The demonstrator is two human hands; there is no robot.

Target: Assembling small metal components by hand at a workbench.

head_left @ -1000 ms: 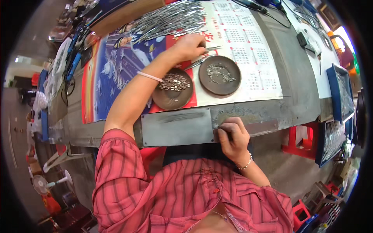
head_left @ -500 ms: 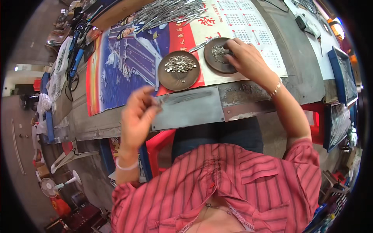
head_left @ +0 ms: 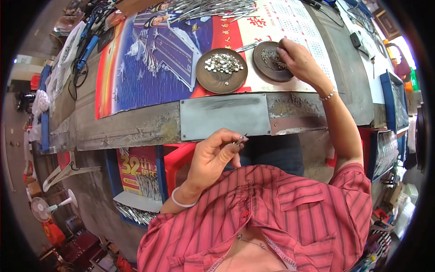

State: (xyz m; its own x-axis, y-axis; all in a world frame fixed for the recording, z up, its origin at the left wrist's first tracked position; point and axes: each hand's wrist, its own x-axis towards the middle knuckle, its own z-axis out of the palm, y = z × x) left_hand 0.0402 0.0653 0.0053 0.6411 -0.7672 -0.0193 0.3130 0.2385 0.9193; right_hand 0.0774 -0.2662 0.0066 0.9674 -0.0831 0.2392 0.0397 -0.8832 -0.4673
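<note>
My left hand (head_left: 213, 156) is in front of the table edge, thumb and fingers pinched on a small thin metal piece (head_left: 240, 139) with a dark tip. My right hand (head_left: 300, 62) reaches over the right-hand brown dish (head_left: 268, 75), its fingertips pressed together at the dish's rim; whatever they hold is hidden. In that dish lie thin, pin-like metal bits (head_left: 273, 59). Left of it, another brown dish (head_left: 210, 85) carries a heap of small shiny round metal pieces (head_left: 223, 63), with a single one apart. A grey metal plate (head_left: 225, 120) with dark smudges is fixed at the table edge.
Long thin metal rods (head_left: 213, 8) are piled at the back on a calendar poster (head_left: 149, 81). Blue-handled tools (head_left: 88, 52) lie at the left. Below the table edge is a blue bin (head_left: 136, 199) with metal rods; blue trays (head_left: 392, 99) stand at the right.
My left hand has moved right and nearer my body, from beside the plate to below it, with the small metal piece now visible. My right hand stays at the right-hand dish. The view has shifted.
</note>
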